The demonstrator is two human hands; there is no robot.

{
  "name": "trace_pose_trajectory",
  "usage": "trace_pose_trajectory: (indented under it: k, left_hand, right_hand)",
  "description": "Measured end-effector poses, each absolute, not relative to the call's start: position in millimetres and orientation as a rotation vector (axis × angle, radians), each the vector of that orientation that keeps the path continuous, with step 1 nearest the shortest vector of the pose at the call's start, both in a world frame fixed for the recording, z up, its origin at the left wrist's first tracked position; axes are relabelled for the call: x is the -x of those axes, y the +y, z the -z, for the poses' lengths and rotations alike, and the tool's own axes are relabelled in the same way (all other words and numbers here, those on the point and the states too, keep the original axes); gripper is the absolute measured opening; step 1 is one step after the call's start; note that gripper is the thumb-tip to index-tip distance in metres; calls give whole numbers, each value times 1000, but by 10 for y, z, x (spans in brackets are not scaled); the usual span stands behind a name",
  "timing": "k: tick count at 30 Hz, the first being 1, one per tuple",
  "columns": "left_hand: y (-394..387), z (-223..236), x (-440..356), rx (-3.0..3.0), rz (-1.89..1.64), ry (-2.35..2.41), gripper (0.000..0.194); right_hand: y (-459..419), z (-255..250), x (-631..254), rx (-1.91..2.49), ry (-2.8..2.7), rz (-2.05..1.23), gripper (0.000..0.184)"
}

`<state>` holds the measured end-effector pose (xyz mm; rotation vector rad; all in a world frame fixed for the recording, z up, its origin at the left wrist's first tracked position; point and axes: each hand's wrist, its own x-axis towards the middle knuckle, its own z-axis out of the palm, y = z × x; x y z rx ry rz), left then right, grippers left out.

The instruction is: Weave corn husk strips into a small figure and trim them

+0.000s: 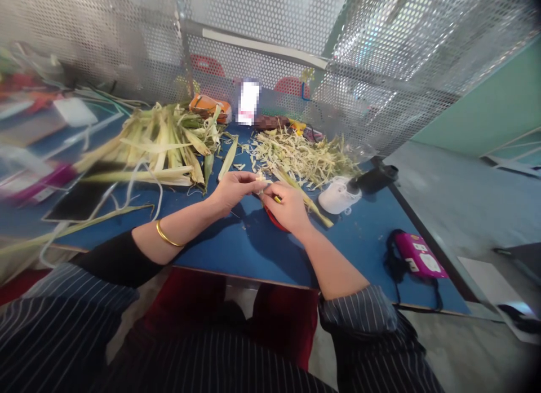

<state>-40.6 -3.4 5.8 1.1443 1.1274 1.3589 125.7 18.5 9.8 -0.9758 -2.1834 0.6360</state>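
My left hand (pixel 233 189) pinches the end of a pale green leaf strip (pixel 305 200) over the blue table (pixel 236 246); a gold bangle sits on that wrist. My right hand (pixel 286 207) is closed round a small tool with a yellow bit (pixel 277 199) and a red handle (pixel 274 219), held against the same strip. The strip runs out to the right past my right hand.
A pile of long pale leaves (pixel 160 150) lies at the left back, a heap of shredded strips (pixel 304 156) at the right back. A white spool (pixel 338 195), a black object (pixel 374 180) and a pink device with a black strap (pixel 416 257) sit on the right. Perforated metal screens (pixel 270 49) stand behind.
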Motion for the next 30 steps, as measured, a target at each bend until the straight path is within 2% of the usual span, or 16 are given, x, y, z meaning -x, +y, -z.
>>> trace_pose_trajectory:
  k: [5, 8, 10, 12, 14, 16, 20, 23, 26, 30]
  left_hand:
    - [-12, -33, 402, -1172, -1385, 1153, 14]
    - [-4, -29, 412, -1134, -1381, 1139, 14]
    - [2, -35, 430, -1088, -1343, 1130, 15]
    - [13, -46, 461, -1047, -1319, 1142, 18]
    - [32, -62, 500, -999, -1339, 1169, 23]
    - [55, -79, 540, -949, -1377, 1188, 27]
    - [94, -105, 606, -944, -1402, 1166, 21]
    - [118, -106, 656, -952, -1414, 1145, 20]
    - [139, -107, 708, -936, -1453, 1153, 21]
    - [170, -118, 756, -878, -1503, 1160, 20]
  right_hand:
    - [198, -108, -1261, 941, -2163, -857, 19]
    - [209, -102, -1270, 970, -2166, -865, 20]
    - [219, -126, -1303, 1044, -2229, -841, 27]
    - [228, -171, -1365, 1184, -2331, -678, 31]
    - [229, -213, -1438, 1348, -2452, -373, 25]
    - [222, -228, -1493, 1491, -2595, -120, 30]
    - [221, -174, -1493, 1582, -2819, 64, 42]
    - [257, -132, -1446, 1574, -2842, 10, 47]
    - [301, -138, -1434, 1532, -2787, -197, 51]
    - [334, -180, -1470, 1410, -2404, -421, 59]
